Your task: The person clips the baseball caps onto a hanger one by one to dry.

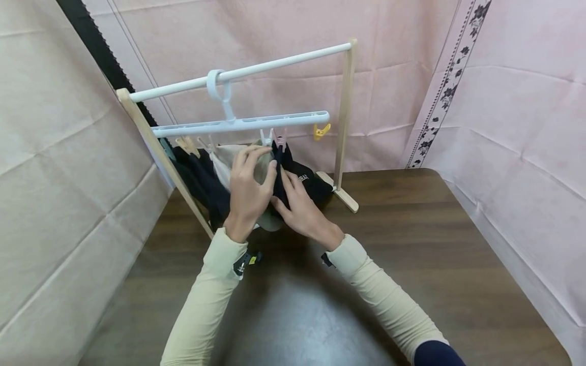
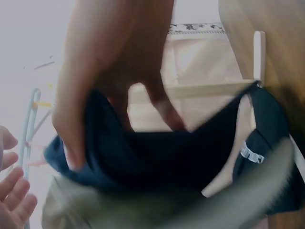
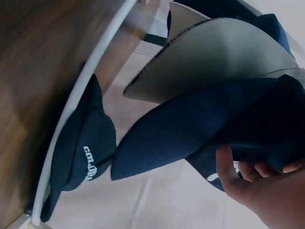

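Note:
Under the pale blue hanger bar (image 1: 242,123) my right hand (image 1: 304,211) grips a navy cap (image 2: 147,157), thumb on one side and fingers on the other. The cap's brim (image 3: 190,124) points down. My left hand (image 1: 249,185) is raised beside it, fingertips close to a white clothespin (image 1: 267,138); in the left wrist view its fingers are spread loosely, apart from the cap. A grey-green cap (image 3: 224,57) lies against the navy one. To the right hangs a black cap (image 3: 88,148) with white lettering, below a pink clothespin (image 1: 281,140).
The hanger hooks over the white rod (image 1: 284,62) of a wooden stand (image 1: 344,117) on the brown table (image 1: 412,244). More dark caps (image 1: 199,178) and a white one (image 1: 223,160) hang to the left. A yellow clothespin (image 1: 321,131) is at the bar's right end.

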`<state>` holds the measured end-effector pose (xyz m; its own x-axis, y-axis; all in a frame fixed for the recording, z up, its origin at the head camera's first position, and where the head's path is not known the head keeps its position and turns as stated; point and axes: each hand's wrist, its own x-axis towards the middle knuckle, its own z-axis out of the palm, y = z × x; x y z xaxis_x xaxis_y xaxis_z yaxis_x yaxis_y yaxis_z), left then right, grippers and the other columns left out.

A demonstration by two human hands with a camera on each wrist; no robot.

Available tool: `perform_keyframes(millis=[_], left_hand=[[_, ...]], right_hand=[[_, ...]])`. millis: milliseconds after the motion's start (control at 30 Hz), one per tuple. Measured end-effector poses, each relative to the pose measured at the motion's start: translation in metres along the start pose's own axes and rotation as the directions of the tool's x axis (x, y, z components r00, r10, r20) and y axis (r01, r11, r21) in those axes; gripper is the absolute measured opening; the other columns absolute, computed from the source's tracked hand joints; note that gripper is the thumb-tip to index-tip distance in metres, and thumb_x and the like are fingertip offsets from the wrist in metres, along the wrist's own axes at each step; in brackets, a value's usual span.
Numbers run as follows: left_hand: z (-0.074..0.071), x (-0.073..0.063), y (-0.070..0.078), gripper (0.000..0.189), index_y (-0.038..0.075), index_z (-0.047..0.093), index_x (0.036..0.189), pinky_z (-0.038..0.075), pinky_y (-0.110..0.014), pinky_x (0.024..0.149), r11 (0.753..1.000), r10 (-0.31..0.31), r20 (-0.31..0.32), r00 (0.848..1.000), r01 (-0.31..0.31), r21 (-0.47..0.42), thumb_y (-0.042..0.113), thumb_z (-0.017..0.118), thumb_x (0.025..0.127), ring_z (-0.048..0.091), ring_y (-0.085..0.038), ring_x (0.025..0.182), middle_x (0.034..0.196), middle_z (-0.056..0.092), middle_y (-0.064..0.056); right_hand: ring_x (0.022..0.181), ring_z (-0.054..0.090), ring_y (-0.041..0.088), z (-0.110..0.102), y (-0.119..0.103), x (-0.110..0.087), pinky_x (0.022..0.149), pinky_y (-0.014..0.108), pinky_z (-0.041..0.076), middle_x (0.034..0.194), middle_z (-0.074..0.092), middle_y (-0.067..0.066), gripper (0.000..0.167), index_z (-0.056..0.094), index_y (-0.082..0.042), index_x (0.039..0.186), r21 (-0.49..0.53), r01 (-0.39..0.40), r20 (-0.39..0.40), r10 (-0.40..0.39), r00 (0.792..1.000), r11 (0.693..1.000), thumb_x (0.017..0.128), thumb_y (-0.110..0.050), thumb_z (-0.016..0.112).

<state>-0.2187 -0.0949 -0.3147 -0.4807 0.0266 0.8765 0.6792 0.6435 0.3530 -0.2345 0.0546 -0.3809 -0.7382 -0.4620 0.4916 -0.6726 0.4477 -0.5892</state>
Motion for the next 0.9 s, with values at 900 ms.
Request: perform_keyframes(millis=[900], left_hand=[[-0.008, 0.022, -0.022, 0.061, 0.006, 0.051, 0.153, 0.054, -0.061, 0.088, 0.917, -0.368, 0.154, 0.917, 0.331, 0.221, 0.035, 0.069, 0.103, 0.066, -0.044, 0.11, 0.142, 0.059, -0.02]], right_hand=[[0.151, 0.032, 0.03, 0.015, 0.037, -0.021, 0.119, 0.05, 0.04, 0.166, 0.028, 0.013, 0.071, 0.029, -0.015, 0.166, -0.079, -0.055, 0.082, 0.062, 0.995, 0.995, 0.107, -0.033, 0.064]])
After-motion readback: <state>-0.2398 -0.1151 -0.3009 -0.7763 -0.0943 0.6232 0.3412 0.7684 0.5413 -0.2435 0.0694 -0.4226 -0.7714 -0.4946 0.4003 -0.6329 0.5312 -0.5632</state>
